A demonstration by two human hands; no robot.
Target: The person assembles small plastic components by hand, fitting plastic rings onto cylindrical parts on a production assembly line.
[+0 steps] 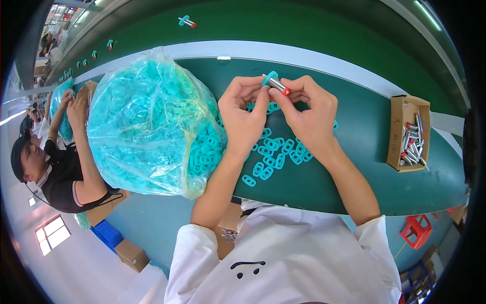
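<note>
Above the dark green tabletop, my left hand [240,109] is closed in a pinch on a small teal plastic ring piece [271,76]. A thin silver metal cylinder [276,86] with a red end is pinched between the thumb and fingers of my right hand [315,111]. The cylinder's far end meets the teal piece; how deep it sits inside cannot be made out. Below and between my hands, several loose teal ring pieces [268,150] lie scattered on the table, a few partly hidden by my fingers and wrists.
A big clear bag [147,126] full of teal pieces stands at my left. On the right, a cardboard box [396,134] holds several red-ended cylinders [413,142]. Beyond a pale rail, a green belt [283,30] carries joined pieces [187,22]. A co-worker [66,172] works at far left.
</note>
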